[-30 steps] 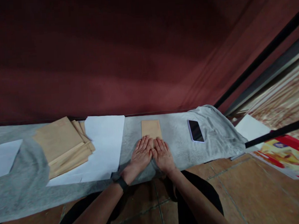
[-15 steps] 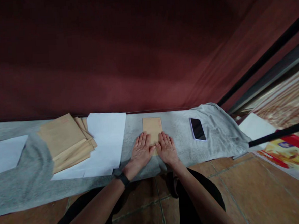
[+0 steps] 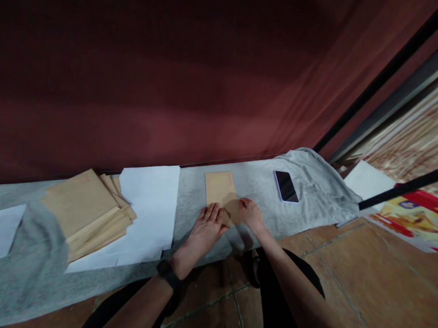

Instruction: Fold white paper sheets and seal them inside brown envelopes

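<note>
The envelope (image 3: 219, 186) is tan, printed reddish; near the right edge of the grey cloth (image 3: 259, 184), the phone (image 3: 286, 186) is black, lilac-rimmed.

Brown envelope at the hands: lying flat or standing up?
Flat: the brown envelope lies on the grey cloth, the left hand resting over its near left part.

A dark red wall (image 3: 157, 123) fills the upper part of the frame, nearly black along the top and lighter in a band lower down, under dim light. Against its foot runs a long, narrow worktop (image 3: 190, 185) draped in grey cloth (image 3: 312, 193), rumpled towards the right. Brown floor tiles (image 3: 396, 277) with darker joints show at the bottom. A black bar (image 3: 384, 74) slants down from the right edge; the streaked pale surface (image 3: 424, 117) below is blurred, possibly a panel.
</note>
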The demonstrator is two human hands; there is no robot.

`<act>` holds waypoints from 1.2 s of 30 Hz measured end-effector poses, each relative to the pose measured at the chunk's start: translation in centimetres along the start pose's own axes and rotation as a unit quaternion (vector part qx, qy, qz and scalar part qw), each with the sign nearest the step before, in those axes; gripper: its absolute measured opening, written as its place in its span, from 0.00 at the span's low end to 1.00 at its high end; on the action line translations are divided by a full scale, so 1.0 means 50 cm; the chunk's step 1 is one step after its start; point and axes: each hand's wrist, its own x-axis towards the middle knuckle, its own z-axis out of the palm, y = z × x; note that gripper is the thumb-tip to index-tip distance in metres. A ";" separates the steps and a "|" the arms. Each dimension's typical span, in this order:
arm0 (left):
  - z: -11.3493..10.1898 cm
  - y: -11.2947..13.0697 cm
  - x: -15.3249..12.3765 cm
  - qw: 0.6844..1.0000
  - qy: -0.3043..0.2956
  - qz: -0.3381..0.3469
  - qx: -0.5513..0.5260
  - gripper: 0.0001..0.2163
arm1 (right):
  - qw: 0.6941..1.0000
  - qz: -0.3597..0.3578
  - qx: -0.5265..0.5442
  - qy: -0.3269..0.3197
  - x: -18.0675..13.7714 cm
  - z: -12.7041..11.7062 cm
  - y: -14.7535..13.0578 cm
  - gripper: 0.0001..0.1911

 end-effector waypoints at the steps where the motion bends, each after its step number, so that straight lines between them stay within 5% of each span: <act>1: -0.003 0.003 0.002 1.000 0.001 0.006 0.007 0.23 | 1.000 0.007 0.026 -0.009 0.006 0.000 0.002 0.17; 15: -0.010 0.030 0.007 0.997 0.027 -0.025 0.066 0.25 | 0.979 0.030 0.203 -0.018 0.021 0.001 0.022 0.12; 20: -0.026 0.035 0.021 0.995 0.047 -0.076 0.048 0.27 | 0.931 0.074 0.345 -0.095 0.008 -0.006 -0.004 0.25; 24: -0.027 0.037 0.024 0.997 0.028 -0.055 0.042 0.29 | 0.899 0.079 0.413 -0.127 0.003 -0.016 -0.018 0.36; 31: 0.000 0.029 0.012 0.998 0.020 -0.044 0.044 0.32 | 0.920 0.072 0.349 -0.161 -0.004 -0.015 -0.004 0.30; 36: 0.000 0.029 0.007 0.998 -0.001 -0.023 0.056 0.29 | 0.949 0.068 0.283 -0.124 -0.003 -0.018 0.012 0.29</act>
